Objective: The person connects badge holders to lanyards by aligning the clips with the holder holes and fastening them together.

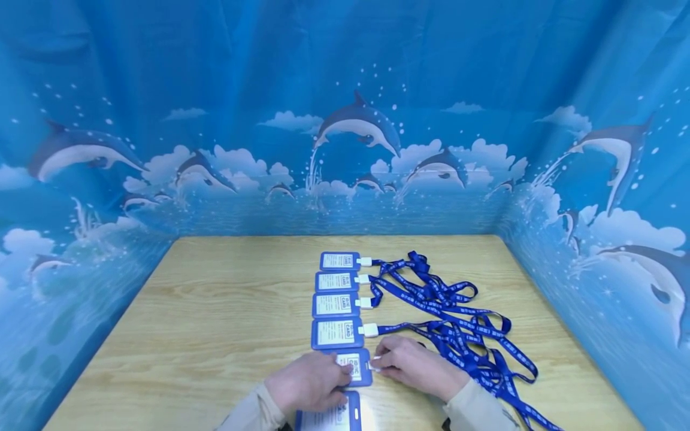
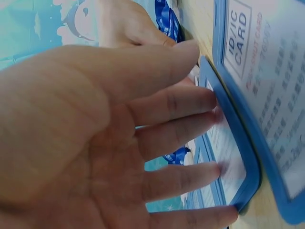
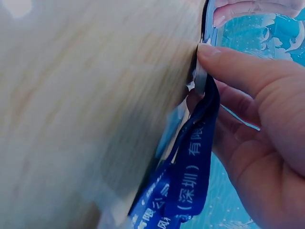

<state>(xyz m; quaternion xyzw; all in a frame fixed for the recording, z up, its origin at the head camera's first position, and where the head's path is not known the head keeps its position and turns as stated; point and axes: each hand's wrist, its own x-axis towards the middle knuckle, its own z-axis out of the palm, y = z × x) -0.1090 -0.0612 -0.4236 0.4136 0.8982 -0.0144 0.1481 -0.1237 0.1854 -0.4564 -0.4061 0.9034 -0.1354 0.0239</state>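
Observation:
My left hand rests its fingertips on a blue-framed ID card holder. In the left wrist view its fingers reach out fairly straight and press on the clear face of that holder. My right hand pinches a white lanyard clip between thumb and fingers, right at the holder's slotted end. Whether the clip is through the slot cannot be made out. From the clip hangs a blue printed lanyard. Nearer to me lies another card holder with a bare slot, partly under my left hand.
Several card holders lie in a column beyond my hands, each with a white clip on its right end. Their blue lanyards spread in a tangle over the right side of the wooden table. A dolphin-print curtain surrounds the table.

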